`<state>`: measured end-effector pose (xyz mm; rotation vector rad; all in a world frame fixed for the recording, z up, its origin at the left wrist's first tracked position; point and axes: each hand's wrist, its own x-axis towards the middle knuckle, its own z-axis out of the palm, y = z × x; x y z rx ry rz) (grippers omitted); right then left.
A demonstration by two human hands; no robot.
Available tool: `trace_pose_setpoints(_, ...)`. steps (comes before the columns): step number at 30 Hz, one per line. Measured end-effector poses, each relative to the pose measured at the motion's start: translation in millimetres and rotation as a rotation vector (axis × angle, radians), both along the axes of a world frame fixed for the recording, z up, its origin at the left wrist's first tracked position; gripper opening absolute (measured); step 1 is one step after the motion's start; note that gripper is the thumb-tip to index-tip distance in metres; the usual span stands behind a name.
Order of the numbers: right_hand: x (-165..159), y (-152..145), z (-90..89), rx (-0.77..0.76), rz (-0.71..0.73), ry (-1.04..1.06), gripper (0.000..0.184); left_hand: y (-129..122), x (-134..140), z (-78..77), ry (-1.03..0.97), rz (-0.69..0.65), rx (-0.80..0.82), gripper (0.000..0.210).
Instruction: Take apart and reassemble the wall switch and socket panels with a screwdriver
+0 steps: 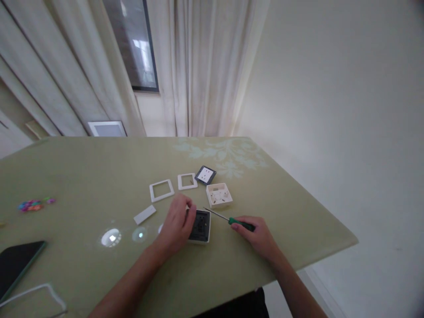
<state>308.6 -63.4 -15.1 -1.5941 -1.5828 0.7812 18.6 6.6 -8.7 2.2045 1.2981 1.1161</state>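
The left hand (178, 221) rests over the left part of a shallow square white plastic box with a black inner face (202, 225), its fingers bent and its thumb reaching along the box; whether thumb and forefinger meet or pinch anything, I cannot tell. The box lies on a pale green, glossy table (99, 176), black face up, part of it hidden by that hand. To the right of the box, the right hand (255, 232) has its fingers closed around the green handle of a slim screwdriver with a bare metal shaft (232, 220). The shaft points left, and its tip is at the box's far edge; contact there is not clear. Just beyond the box and to its right sits an open, hollow white square plastic box (219, 195), and farther beyond lies a dark-framed square socket panel with a white slotted face (206, 175). Beyond the box and to its left are a thin white square plastic frame (179, 182), with a tiny brownish piece inside its opening, and, farther left, a second white square plastic frame (160, 182). A flat white plastic rectangle (145, 214) lies left of the box, past the left hand. Well to the box's left are a small cluster of multicoloured pieces (31, 205) and, nearer the person, a flat black slab with a greenish edge (20, 263) and a bent white cord (36, 287).
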Motion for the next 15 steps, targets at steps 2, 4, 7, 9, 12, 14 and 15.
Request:
trace_pose_setpoints(2, -0.3, -0.9, -4.2, 0.004, -0.022, 0.026, 0.040, 13.6, -16.4, 0.2, 0.063, 0.073, -0.077, 0.024)
trace_pose_setpoints(4, -1.0, -0.1, -3.6, 0.007, -0.015, 0.031, 0.040, 27.0, -32.0, -2.3, 0.196, 0.029, -0.098, 0.027)
trace_pose_setpoints(7, -2.8, 1.2, -0.3, 0.005, 0.020, 0.015, 0.039, 40.6, -47.3, -7.0, 0.278, 0.023, -0.094, 0.024)
trace_pose_setpoints(9, -3.6, 0.9, 0.4, 0.009, 0.032, 0.006, 0.039, 44.0, -54.2, -7.0, 0.300, 0.072, -0.091, 0.024)
trace_pose_setpoints(12, -3.4, -1.2, -1.3, 0.028, 0.036, 0.004, 0.040, 39.5, -67.0, -3.5, 0.344, 0.183, -0.104, 0.026)
trace_pose_setpoints(14, -3.2, -2.5, -2.7, 0.039, 0.034, 0.011, 0.039, 30.0, -78.4, -3.0, 0.430, 0.233, -0.153, 0.033)
trace_pose_setpoints(15, -3.3, -2.8, -3.1, 0.045, 0.033, 0.013, 0.038, 24.0, -84.6, -4.1, 0.472, 0.230, -0.182, 0.036)
